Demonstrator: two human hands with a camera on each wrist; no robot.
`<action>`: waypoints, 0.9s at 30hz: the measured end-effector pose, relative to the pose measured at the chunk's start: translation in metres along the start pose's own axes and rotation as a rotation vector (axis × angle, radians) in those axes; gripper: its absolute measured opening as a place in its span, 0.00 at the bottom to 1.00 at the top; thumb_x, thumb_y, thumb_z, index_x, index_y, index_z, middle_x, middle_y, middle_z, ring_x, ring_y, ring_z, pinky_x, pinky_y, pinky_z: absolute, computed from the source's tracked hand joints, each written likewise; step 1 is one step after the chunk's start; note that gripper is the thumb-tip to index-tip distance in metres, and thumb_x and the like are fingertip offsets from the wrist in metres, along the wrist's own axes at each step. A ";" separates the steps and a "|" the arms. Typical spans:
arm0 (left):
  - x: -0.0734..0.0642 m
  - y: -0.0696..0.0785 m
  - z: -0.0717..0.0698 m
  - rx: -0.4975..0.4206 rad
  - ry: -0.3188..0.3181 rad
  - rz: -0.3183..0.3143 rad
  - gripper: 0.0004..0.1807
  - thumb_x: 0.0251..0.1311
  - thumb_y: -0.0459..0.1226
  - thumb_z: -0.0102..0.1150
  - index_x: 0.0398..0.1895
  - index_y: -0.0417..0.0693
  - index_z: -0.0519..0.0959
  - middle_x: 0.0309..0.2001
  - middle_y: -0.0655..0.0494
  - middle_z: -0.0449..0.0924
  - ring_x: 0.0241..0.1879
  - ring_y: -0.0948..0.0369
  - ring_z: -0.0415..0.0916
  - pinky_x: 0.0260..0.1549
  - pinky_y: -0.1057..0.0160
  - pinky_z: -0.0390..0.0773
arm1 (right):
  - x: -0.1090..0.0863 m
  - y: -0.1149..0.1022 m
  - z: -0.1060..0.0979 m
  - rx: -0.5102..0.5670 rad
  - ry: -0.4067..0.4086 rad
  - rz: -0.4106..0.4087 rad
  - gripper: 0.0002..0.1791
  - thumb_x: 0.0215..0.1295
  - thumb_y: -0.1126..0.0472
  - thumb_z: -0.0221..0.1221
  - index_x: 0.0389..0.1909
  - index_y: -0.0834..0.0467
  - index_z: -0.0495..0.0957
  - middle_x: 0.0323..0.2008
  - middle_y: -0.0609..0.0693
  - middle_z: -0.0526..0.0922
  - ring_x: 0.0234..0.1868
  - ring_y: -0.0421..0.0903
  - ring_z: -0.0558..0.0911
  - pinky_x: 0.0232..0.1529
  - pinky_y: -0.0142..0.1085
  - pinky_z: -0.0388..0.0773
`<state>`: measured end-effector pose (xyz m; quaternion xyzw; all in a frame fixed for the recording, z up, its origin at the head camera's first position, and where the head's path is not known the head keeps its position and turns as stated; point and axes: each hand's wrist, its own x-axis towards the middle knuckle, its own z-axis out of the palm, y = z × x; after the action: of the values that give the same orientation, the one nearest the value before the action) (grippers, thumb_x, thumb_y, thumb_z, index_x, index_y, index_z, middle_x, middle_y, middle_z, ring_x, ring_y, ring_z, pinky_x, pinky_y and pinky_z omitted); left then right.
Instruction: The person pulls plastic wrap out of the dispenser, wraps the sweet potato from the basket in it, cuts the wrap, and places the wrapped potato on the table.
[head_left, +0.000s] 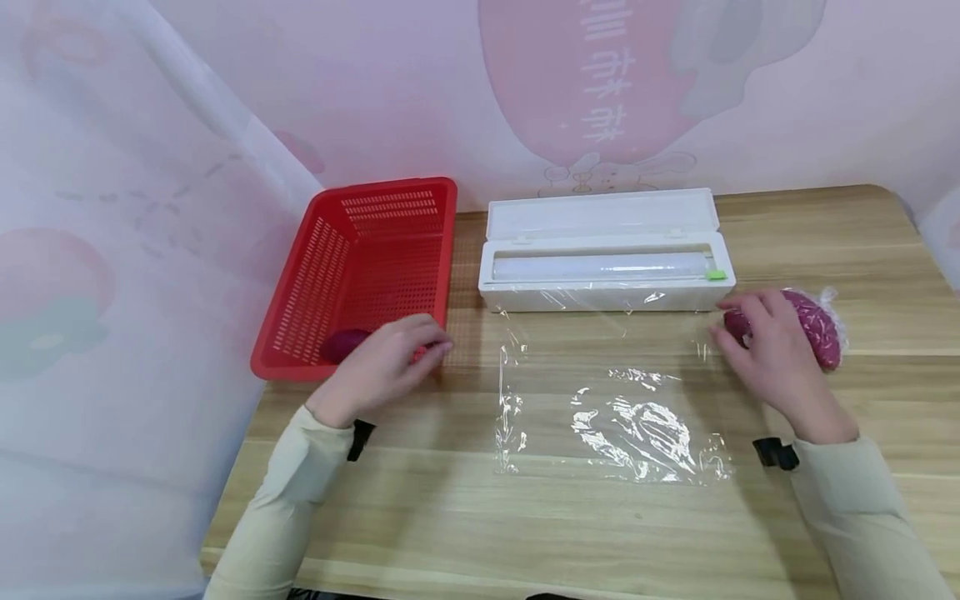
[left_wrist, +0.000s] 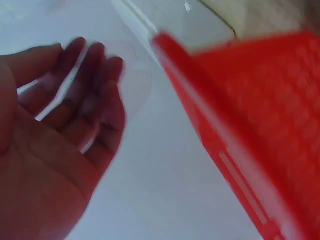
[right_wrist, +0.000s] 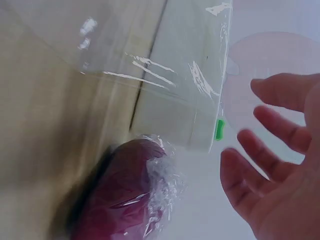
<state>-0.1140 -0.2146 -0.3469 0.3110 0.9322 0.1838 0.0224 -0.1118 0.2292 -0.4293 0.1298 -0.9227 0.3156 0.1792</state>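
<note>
My left hand [head_left: 386, 362] hovers over the near right corner of a red plastic basket [head_left: 300, 372], fingers relaxed and holding nothing. A dark purple, rounded thing [head_left: 343, 343] lies in the basket, partly hidden by that hand. My right hand [head_left: 780, 354], also holding nothing, has loosely bent fingers above a purple bundle wrapped in clear film [head_left: 821, 329]. The right wrist view shows this smooth, long wrapped bundle [right_wrist: 125, 195] below and apart from the fingers. Between my hands a sheet of cling film [head_left: 637, 425] lies flat, drawn from a white dispenser box [head_left: 600, 298].
The dispenser's lid [head_left: 600, 217] stands raised, with the film roll [head_left: 600, 267] visible inside and a green slider [head_left: 716, 275] at its right end. Printed white curtains [head_left: 412, 100] enclose the back and left of the wooden table [head_left: 525, 533].
</note>
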 end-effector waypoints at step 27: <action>-0.013 -0.101 -0.037 0.064 -0.366 -0.629 0.34 0.57 0.40 0.66 0.66 0.42 0.67 0.57 0.40 0.73 0.52 0.46 0.69 0.55 0.40 0.72 | 0.039 0.016 0.002 -0.004 -0.155 0.152 0.33 0.67 0.63 0.55 0.66 0.74 0.56 0.68 0.78 0.51 0.68 0.74 0.53 0.66 0.66 0.50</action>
<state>-0.1667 -0.3089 -0.3489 0.0376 0.9681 0.0799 0.2345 -0.1530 0.2354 -0.4231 0.0828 -0.9417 0.3153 0.0829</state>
